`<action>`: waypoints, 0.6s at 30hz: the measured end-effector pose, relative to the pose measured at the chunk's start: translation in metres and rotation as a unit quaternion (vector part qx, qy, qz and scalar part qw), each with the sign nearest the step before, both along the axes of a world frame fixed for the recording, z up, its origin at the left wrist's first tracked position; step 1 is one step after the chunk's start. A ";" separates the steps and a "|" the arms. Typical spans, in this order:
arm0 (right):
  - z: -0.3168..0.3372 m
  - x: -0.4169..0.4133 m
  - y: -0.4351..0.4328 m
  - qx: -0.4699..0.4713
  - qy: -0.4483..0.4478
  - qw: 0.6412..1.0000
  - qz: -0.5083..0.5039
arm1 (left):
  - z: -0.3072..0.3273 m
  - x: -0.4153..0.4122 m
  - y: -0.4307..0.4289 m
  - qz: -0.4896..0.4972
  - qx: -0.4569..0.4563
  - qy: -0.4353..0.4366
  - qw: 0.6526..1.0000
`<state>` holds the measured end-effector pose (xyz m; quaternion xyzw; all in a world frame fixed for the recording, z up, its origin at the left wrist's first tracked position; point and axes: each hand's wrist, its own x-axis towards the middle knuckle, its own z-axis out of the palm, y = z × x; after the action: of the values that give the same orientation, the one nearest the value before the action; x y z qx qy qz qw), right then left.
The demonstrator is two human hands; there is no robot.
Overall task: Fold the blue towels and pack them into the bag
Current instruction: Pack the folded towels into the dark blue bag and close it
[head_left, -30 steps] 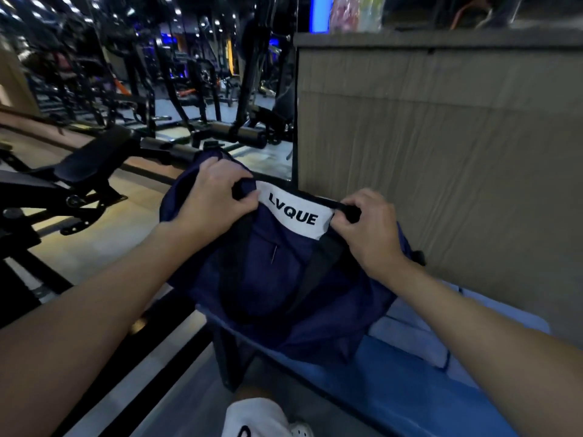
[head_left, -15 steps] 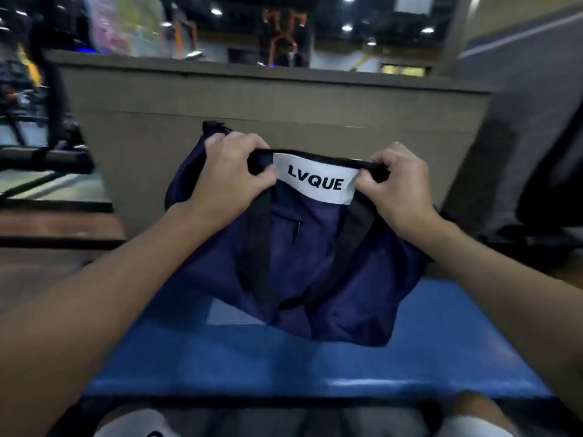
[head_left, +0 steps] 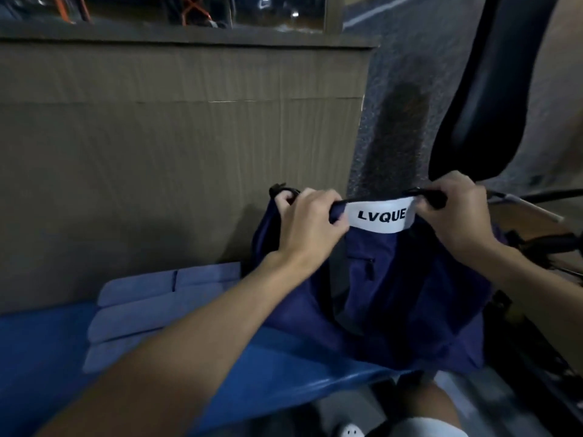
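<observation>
Together, 2 hands (head_left: 310,227) (head_left: 454,216) grip 1 bag (head_left: 410,298), folded towels (head_left: 142,316) beside

A single wide-angle view, worn on the person's head, looks forward and down. It sits close: both forearms run in from the near edge to the left hand (head_left: 310,228) and right hand (head_left: 454,216) gripping the bag (head_left: 410,294), right of centre. A brown partition (head_left: 176,146) fills the far side.

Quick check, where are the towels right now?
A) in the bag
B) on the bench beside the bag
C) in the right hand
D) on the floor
B: the towels lie on the bench, left of the bag, whose top edge the left hand and right hand grip.
</observation>
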<state>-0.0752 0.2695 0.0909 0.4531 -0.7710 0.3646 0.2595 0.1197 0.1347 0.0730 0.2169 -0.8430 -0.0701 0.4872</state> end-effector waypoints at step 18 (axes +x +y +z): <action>-0.173 0.053 -0.052 0.260 0.032 0.954 0.145 | -0.167 0.057 -0.046 0.064 -0.060 -0.367 0.926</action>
<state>-0.0224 0.2174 -0.0818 0.6231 -0.7564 0.1711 0.1016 0.1767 0.0884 -0.0944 0.2512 -0.9499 0.0959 0.1596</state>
